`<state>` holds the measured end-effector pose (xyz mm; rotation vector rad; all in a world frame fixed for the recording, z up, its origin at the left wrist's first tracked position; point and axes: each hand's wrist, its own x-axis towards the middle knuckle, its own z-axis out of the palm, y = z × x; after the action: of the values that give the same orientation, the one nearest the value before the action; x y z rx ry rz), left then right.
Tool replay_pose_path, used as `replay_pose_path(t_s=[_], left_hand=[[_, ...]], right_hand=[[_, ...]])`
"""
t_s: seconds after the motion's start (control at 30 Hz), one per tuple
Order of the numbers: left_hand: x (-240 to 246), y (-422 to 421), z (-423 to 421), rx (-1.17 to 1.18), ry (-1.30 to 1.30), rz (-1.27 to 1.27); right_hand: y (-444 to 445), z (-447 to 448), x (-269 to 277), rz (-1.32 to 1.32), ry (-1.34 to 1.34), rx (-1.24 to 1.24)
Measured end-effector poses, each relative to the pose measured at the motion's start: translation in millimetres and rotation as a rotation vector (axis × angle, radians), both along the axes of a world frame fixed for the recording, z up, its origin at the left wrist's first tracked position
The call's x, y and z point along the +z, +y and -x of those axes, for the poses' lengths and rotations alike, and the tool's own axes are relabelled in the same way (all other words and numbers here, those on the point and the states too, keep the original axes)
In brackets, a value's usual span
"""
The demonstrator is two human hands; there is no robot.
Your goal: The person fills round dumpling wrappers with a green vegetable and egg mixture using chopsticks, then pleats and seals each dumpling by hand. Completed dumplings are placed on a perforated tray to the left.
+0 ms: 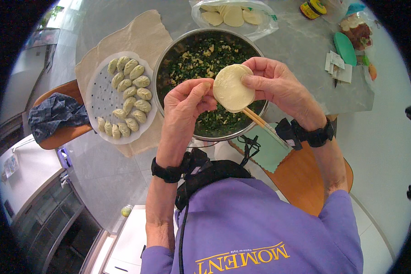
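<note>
In my right hand [274,77] is a small stack of round dough wrappers [231,90], pinched at its right edge. My left hand [190,97] is beside the stack's left edge, thumb and index finger pressed together; I see nothing between them. Below both hands is a large metal bowl [160,65] of chopped green filling with pale yellow bits [198,61]. A pair of chopsticks [260,121] slants over the bowl's near rim, its upper ends hidden behind the wrappers. Left of the bowl, several pleated dumplings [137,72] lie on a round perforated white sheet [101,92].
A beige cloth [137,34] lies under the white sheet. Beyond the bowl sits an open plastic bag [267,29] with more wrappers [233,16]. A yellow-labelled jar [313,8] and a green oval lid or dish [345,49] are to the right. Wooden chairs [301,174] flank the table.
</note>
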<state>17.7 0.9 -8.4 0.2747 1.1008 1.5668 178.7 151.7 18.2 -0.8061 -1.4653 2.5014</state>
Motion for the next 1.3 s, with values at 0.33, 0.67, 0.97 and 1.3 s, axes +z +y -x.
replay_pose_path(t_s=[0.33,0.67,0.97,1.3], left_hand=[[0.5,1.8,-1.3,-0.017,0.17,0.094],[4.2,5.7,-3.6,-0.021,0.262,0.068],[11.2,3.7,0.3,0.032,0.394,0.098],[13.2,12.3,-6.2,0.047,0.479,0.061]], right_hand=[[-2.4,1.9,-2.9,-0.02,-0.029,0.013],[-4.1,6.2,4.0,-0.068,-0.135,0.035],[-1.1,5.7,1.7,-0.051,-0.097,0.021],[0.6,6.5,-1.1,-0.036,-0.081,0.084]])
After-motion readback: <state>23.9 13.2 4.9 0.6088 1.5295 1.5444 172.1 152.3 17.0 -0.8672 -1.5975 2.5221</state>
